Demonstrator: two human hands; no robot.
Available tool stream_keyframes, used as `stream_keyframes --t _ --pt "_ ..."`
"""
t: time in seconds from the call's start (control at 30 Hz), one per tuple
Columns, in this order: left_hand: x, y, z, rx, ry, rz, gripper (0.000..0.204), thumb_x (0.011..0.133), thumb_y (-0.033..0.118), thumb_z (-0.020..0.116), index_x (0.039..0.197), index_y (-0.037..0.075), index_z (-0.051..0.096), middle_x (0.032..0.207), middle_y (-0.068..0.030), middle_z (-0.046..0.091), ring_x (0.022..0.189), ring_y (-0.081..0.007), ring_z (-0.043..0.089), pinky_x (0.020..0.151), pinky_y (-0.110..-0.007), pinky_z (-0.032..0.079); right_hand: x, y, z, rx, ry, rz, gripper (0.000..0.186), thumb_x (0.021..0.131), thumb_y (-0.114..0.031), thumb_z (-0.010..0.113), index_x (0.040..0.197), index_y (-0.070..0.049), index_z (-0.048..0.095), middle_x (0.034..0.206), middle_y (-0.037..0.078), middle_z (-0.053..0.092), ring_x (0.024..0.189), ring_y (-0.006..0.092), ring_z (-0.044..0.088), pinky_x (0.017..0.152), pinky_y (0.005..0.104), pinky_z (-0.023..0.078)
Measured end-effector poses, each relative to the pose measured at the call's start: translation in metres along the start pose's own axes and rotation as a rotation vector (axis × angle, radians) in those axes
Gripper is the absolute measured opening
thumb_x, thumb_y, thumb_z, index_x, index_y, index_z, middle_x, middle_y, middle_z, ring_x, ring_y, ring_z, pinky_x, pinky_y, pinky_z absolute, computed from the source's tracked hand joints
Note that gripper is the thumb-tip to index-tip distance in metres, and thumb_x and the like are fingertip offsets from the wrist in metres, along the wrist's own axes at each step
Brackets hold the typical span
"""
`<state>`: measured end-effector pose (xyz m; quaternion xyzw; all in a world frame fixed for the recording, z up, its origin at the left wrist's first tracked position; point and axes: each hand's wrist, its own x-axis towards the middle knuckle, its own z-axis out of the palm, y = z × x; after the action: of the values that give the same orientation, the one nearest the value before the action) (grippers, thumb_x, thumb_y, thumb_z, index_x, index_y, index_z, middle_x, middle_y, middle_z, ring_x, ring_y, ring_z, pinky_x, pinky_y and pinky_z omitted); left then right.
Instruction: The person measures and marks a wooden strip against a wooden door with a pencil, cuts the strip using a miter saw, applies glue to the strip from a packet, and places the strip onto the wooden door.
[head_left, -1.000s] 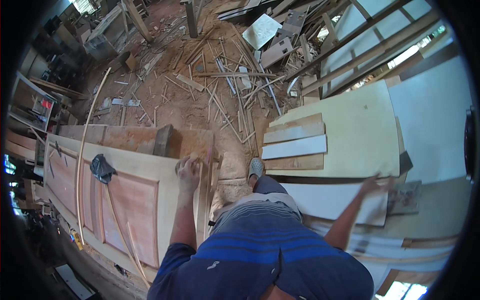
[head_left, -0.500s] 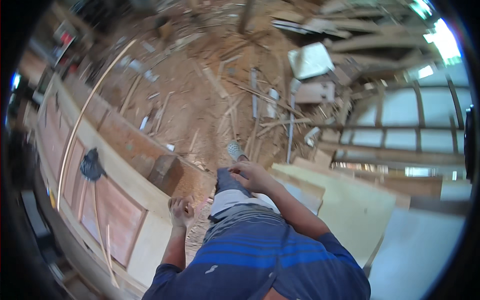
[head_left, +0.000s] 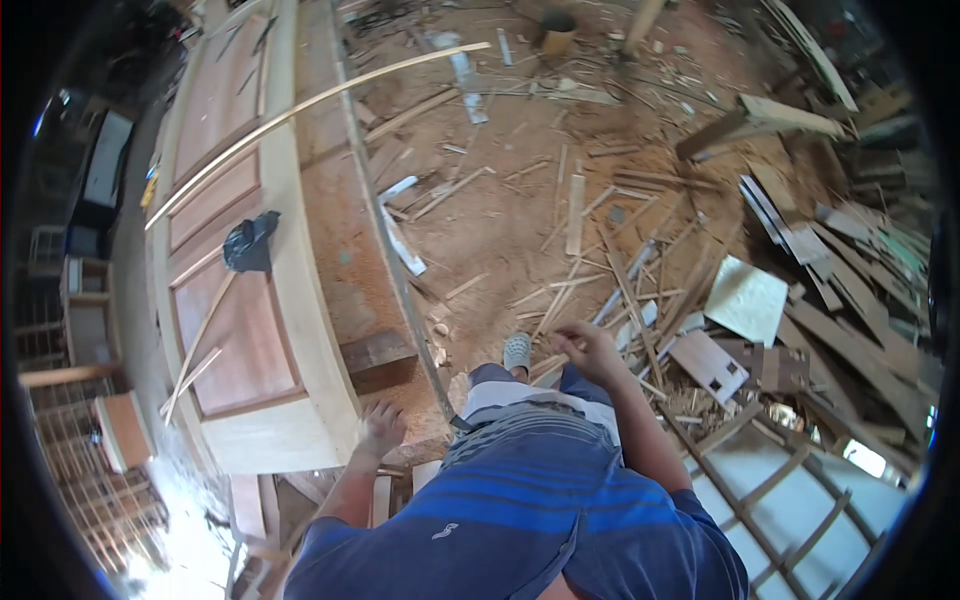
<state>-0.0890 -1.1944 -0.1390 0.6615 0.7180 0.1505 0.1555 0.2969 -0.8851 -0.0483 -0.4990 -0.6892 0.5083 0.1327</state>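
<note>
My left hand (head_left: 382,428) hovers by the near right corner of a panelled wooden door (head_left: 238,447). Its fingers are apart and nothing is in them. My right hand (head_left: 587,352) is held out in front of my right thigh, above the littered ground, with loosely bent, separated fingers and no object visible in it. On the door lie a crumpled black plastic bag (head_left: 250,242), a long thin wooden strip (head_left: 330,100) reaching past its right edge, and shorter thin strips (head_left: 204,338). A brown wood block (head_left: 378,360) sits on the sawdust-strewn bench (head_left: 345,215) beside the door.
Wood offcuts (head_left: 575,215) litter the dirt floor ahead. At the right are a pile of boards (head_left: 850,330), a pale square panel (head_left: 747,300) and a white sheet with a wooden lattice (head_left: 790,500). A small cabinet (head_left: 90,310) stands at far left.
My view has turned left, so the door now runs straight ahead on my left. The yellowish board at the right has gone from view. Both hands remain empty; the left hand's fingers have loosened.
</note>
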Motion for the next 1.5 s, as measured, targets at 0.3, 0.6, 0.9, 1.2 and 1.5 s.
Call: stream_keyframes --t 0.3,0.6,0.9,1.2,1.5 --pt "0.201 0.108 0.015 -0.157 0.424 -0.403 0.014 0.089 0.009 0.069 0.103 0.008 0.071 0.102 -0.0151 0.071 0.100 -0.0375 0.068 0.087 -0.047 0.055 0.184 0.043 -0.081 -0.030 -0.162 -0.061 0.026 0.098 -0.018 0.073 0.118 -0.001 0.074 0.101 0.016 0.078 0.094 0.0250 0.075 0.087 0.0363 0.058" --pt "0.352 0.113 0.020 -0.195 0.413 -0.851 0.018 0.096 0.013 0.067 0.111 0.006 0.074 0.092 -0.0159 0.075 0.086 -0.0356 0.074 0.077 -0.045 0.058 0.425 -0.022 -0.119 -0.073 -0.444 -0.288 0.025 0.100 -0.020 0.072 0.117 -0.002 0.074 0.102 0.015 0.077 0.094 0.0232 0.075 0.086 0.0352 0.058" --pt "0.477 0.058 -0.032 -0.267 0.578 -0.936 0.020 0.096 0.016 0.069 0.112 0.007 0.075 0.098 -0.0160 0.077 0.092 -0.0348 0.076 0.079 -0.042 0.060 0.577 -0.077 -0.127 0.128 -0.435 -0.371 0.022 0.101 -0.014 0.072 0.119 -0.002 0.074 0.106 0.011 0.077 0.096 0.0159 0.074 0.085 0.0295 0.057" --pt "0.582 -0.150 -0.100 -0.240 0.836 -0.870 0.019 0.097 0.016 0.067 0.111 0.007 0.075 0.103 -0.0176 0.076 0.090 -0.0362 0.075 0.080 -0.043 0.060 0.705 -0.237 0.007 -0.258 -0.350 -0.759 0.024 0.093 -0.013 0.075 0.115 -0.004 0.073 0.109 0.020 0.073 0.102 0.0402 0.070 0.091 0.0472 0.056" --pt "0.636 -0.336 -0.205 -0.183 1.047 -0.850 0.016 0.098 0.012 0.068 0.111 0.005 0.074 0.102 -0.0142 0.077 0.093 -0.0303 0.076 0.082 -0.041 0.060 0.812 -0.347 0.213 -0.655 -0.576 -0.750 0.044 0.094 -0.028 0.077 0.130 -0.004 0.064 0.128 0.029 0.066 0.125 0.0462 0.061 0.098 0.0521 0.053"
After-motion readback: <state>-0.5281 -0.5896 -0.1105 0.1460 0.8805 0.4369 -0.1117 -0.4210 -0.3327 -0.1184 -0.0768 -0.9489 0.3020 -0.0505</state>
